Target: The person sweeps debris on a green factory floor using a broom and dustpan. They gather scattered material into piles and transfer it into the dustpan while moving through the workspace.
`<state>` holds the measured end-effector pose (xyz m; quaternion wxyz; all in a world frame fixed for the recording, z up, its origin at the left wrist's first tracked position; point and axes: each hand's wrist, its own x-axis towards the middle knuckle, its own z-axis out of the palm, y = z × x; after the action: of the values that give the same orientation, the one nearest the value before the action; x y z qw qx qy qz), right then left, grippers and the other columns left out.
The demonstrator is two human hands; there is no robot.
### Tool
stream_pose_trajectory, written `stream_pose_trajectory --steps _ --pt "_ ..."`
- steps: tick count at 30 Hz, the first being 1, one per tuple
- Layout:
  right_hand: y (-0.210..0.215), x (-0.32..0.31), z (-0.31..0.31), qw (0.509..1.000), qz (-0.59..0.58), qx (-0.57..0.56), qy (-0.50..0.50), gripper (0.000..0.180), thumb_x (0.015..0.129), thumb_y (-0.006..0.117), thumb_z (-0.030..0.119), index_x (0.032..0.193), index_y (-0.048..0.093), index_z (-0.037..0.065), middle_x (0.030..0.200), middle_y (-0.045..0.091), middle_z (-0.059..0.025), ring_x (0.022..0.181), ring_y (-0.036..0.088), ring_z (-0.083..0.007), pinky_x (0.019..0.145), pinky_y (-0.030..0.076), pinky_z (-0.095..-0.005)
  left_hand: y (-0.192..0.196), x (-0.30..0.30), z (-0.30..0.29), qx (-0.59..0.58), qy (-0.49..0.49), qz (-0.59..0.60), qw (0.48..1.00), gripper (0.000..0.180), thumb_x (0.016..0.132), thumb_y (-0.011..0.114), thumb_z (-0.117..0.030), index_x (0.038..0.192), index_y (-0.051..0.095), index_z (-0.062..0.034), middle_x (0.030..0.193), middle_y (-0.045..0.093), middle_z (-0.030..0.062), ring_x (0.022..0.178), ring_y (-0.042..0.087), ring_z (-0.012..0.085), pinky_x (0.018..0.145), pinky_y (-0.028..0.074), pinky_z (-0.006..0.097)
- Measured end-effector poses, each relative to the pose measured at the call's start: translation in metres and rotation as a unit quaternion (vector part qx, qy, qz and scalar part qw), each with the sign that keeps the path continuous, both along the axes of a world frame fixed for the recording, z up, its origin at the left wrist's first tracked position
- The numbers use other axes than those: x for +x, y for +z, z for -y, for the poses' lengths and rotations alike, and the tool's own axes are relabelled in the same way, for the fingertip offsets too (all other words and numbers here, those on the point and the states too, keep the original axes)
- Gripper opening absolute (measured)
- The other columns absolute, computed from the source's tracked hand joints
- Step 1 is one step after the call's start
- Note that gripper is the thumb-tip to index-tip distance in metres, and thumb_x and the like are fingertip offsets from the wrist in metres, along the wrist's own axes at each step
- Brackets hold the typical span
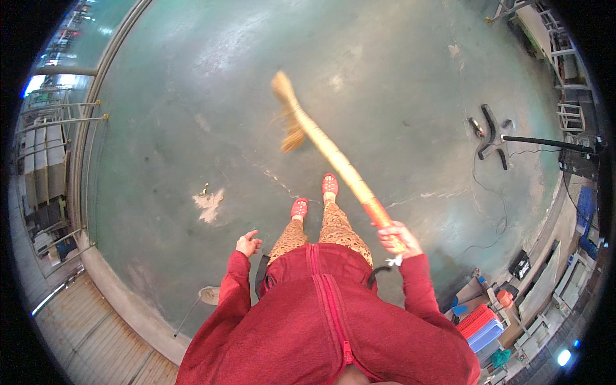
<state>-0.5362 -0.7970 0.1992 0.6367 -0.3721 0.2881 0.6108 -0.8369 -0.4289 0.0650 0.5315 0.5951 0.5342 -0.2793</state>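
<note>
My right hand (396, 239) is wrapped round the end of a long pale handle, reddish near the grip, belonging to a straw broom (333, 154). The broom slants up and to the left over the floor. Its tan bristles (293, 136) are blurred by motion, so whether they touch the floor is unclear. A white tie (394, 260) hangs by the grip. Beside my left hip, my left hand (249, 244) hangs with nothing in it, its fingers loosely bent and apart.
Left of my feet, the green floor (385, 90) has a pale worn patch (210, 204). To the right stands a dark star-shaped stand base (493, 138) with a trailing cable. Red and blue baskets (478, 324) sit at the lower right. A dustpan-like object (209, 295) lies behind my left arm.
</note>
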Motion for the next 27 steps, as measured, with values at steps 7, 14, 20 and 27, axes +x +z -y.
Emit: stream_pose_trajectory --steps 7,14,20,27 --pt "-0.044 0.141 0.045 0.956 0.214 -0.199 -0.008 0.023 0.068 0.058 0.007 0.088 0.045 0.006 0.057 0.045 -0.0002 0.039 0.044 -0.0107 0.033 0.037 -0.024 0.003 0.015 0.028 -0.011 0.026 0.024 0.999 0.041 0.078 0.046 -0.004 0.119 0.045 -0.0076 0.083 0.062 0.0069 0.066 0.058 0.0132 0.055 0.05 0.027" --pt "-0.179 0.323 -0.038 0.966 0.2 -0.131 -0.097 0.014 0.07 0.054 0.002 0.077 0.043 0.005 0.059 0.043 -0.0009 0.043 0.042 -0.0098 0.038 0.039 -0.0216 0.033 -0.062 0.065 -0.024 0.183 0.037 0.982 0.04 0.079 0.043 -0.006 0.119 0.044 -0.0074 0.087 0.062 0.0073 0.073 0.059 0.0146 0.059 0.051 0.03" --pt "-0.247 0.262 -0.181 0.947 0.24 -0.177 0.118 0.011 0.065 0.055 0.004 0.072 0.047 0.005 0.054 0.045 -0.0026 0.041 0.045 -0.0142 0.039 0.041 -0.0283 0.072 -0.111 0.109 0.004 0.178 -0.172 0.969 0.045 0.075 0.049 -0.005 0.119 0.046 -0.0103 0.082 0.062 0.0074 0.069 0.059 0.0138 0.057 0.049 0.027" --pt "-0.348 0.044 -0.252 0.679 0.527 -0.292 0.419 0.02 0.063 0.049 0.005 0.079 0.048 -0.008 0.064 0.056 -0.0158 0.053 0.06 -0.0267 0.044 0.048 -0.0364 0.045 -0.146 0.114 0.052 0.189 -0.133 0.971 0.041 0.071 0.056 -0.012 0.111 0.053 -0.01 0.088 0.062 0.0116 0.074 0.06 0.0156 0.065 0.049 0.029"
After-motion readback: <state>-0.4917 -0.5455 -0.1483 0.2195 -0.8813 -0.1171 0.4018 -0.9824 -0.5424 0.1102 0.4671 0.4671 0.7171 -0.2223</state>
